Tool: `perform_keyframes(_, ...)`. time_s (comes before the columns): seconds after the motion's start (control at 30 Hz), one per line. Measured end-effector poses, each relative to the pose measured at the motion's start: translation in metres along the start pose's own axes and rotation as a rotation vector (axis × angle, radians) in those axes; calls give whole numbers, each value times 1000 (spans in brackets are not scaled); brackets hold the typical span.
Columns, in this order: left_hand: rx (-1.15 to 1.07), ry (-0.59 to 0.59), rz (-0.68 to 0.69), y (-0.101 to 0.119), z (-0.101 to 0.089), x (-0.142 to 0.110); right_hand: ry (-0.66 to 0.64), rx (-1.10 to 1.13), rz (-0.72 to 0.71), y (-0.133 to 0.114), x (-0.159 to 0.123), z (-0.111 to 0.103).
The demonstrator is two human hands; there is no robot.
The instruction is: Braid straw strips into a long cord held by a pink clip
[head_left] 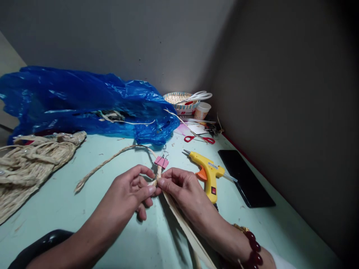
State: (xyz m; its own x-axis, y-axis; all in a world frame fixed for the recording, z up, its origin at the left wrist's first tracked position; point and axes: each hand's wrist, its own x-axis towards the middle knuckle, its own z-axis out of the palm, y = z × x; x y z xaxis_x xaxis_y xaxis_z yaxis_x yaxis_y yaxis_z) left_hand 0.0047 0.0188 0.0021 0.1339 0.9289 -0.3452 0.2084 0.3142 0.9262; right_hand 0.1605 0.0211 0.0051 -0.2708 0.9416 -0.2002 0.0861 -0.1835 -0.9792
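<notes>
A pink binder clip (162,162) grips the upper end of a short pale straw braid (159,172), just beyond my fingertips. My left hand (134,188) pinches the braid's near end between thumb and fingers. From the other side my right hand (182,188) closes on the same spot, thumb against index finger. A long flat pale fibre strip (183,224) runs from the right fingers down toward the bottom edge. Beyond the clip, a thin twisted cord (112,157) curves off to the left and lies on the table.
Right of my hands lie a yellow glue gun (207,168) and a black tablet-like slab (245,177). Red-handled scissors (209,140), a paper cup (202,111) and a basket (168,98) are farther back. A blue plastic bag (84,89) and a woven straw piece (42,160) occupy the left.
</notes>
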Motion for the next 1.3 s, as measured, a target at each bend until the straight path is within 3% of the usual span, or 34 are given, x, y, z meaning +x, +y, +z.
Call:
perform_keyframes(0.33,99,-58,-4,5,-4,6,69,-563,-207,3,-3,-2)
perform_keyframes(0.53,-3,-128,-30,-1,-5,11,71,-553,-216,4,-2,-1)
perform_keyframes(0.77,-48,-48,-47,-8,-3,8,76,-563,-189,-1,-5,-2)
perform_keyframes(0.9,-72,-71,-31,-3,-2,6,74,-566,-193,-2,-5,-3)
perform_keyframes(1.03,-15,-86,-37,-2,-3,7,61,-569,-203,-3,-4,-5)
perform_keyframes(1.3,163,-34,79,3,-3,7,53,-765,-245,3,-5,-2)
